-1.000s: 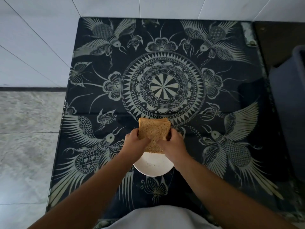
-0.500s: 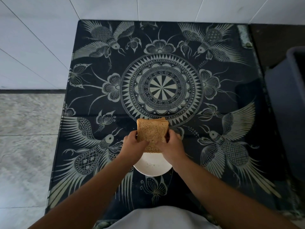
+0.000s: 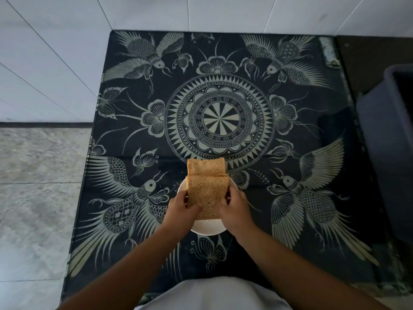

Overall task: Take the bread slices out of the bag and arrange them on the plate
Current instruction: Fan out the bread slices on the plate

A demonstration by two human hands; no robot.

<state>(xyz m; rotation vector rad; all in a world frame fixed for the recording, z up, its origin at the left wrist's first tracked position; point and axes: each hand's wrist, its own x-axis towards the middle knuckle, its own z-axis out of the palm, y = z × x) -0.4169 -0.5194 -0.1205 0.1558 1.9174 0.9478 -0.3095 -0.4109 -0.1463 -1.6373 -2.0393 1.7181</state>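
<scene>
Brown bread slices held over the white plate, front slice facing the camera, a second slice showing above and behind it, top edge beyond the plate's far rim. Left hand clamped on the left edge of the front slice, thumb across its face; right hand clamped on the right edge — fingers curled behind. Plate near the front edge of a dark table patterned with pale birds, just nearer than the central mandala. Grey bin well right of the plate; bag not visible
</scene>
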